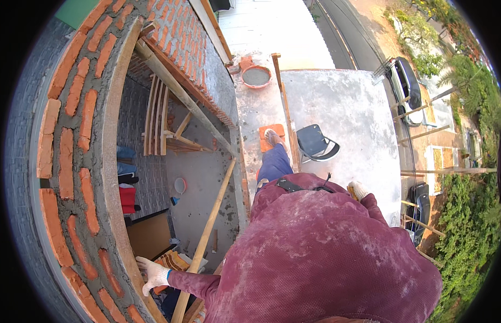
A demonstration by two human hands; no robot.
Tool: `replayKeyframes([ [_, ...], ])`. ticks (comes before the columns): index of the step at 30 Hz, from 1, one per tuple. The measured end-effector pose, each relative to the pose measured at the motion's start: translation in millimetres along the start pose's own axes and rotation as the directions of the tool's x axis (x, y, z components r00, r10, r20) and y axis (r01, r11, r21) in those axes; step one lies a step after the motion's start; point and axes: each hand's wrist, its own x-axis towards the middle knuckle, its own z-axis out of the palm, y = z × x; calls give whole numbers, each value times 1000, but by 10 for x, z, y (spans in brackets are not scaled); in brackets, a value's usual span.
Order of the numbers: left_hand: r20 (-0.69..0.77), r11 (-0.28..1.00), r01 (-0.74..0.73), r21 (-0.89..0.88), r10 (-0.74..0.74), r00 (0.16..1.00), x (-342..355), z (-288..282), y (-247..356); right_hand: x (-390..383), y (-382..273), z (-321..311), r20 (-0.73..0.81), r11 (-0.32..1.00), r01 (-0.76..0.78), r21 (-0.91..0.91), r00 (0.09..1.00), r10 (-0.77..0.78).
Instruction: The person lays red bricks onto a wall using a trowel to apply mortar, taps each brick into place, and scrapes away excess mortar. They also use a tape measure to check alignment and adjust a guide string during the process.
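My left hand (153, 273), in a white work glove, reaches out at the lower left. Its fingers are spread and hold nothing; the fingertips are at the edge of a long wooden board (111, 156). Along that board runs a brick wall top (66, 161) with orange bricks set in wet grey mortar. On the other side, my right hand (360, 189), gloved too, is beside my hip, partly behind my maroon shirt (326, 247). Its fingers look curled around something yellowish, too small and covered to name.
A drop opens on the left, with a wooden pole (207, 231) and a beam (180, 91) crossing it. My foot (273, 138) is on an orange slab (268, 145). Ahead sits a tub of grey mortar (256, 77); a dark chair (317, 142) stands to the right.
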Motion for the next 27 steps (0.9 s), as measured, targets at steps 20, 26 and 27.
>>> replayKeyframes([
  [20,400,895,402,-195,-302,865,390,1202,-3986,3437,-3590,-2883,146,936,-298,188,951,274],
  [26,436,728,557,-400,-384,814,231,1376,-4102,2795,-2421,-2279,411,801,-597,49,743,528],
  [27,375,780,499,-378,-364,853,147,1420,-4126,2668,-1956,-2189,425,882,132,-452,902,82],
])
